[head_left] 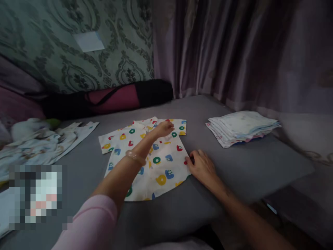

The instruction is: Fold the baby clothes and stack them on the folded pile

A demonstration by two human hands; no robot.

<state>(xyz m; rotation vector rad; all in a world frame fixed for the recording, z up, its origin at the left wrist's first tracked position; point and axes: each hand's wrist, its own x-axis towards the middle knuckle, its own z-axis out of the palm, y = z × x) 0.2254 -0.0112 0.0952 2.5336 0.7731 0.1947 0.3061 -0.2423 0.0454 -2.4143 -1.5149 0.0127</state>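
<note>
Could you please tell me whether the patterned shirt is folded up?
No, the patterned shirt lies spread out on the grey surface, with its short sleeves extending sideways.

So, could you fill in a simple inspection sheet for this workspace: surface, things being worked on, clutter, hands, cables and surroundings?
Surface: grey fabric-like cover.
Things worked on: short-sleeved collared shirt with a colourful print, spread flat, collar away from the person.
Clutter: stack of folded fabric at right; loose printed clothes at left; pixelation hides part of the near left.
Hands: left hand over the shirt's upper part, contact unclear; right hand at its right edge, near the hem.
Cables: nothing seen; the lower right is dark.
Surroundings: long black-and-pink bag, patterned wallpaper, purple curtain.
</note>
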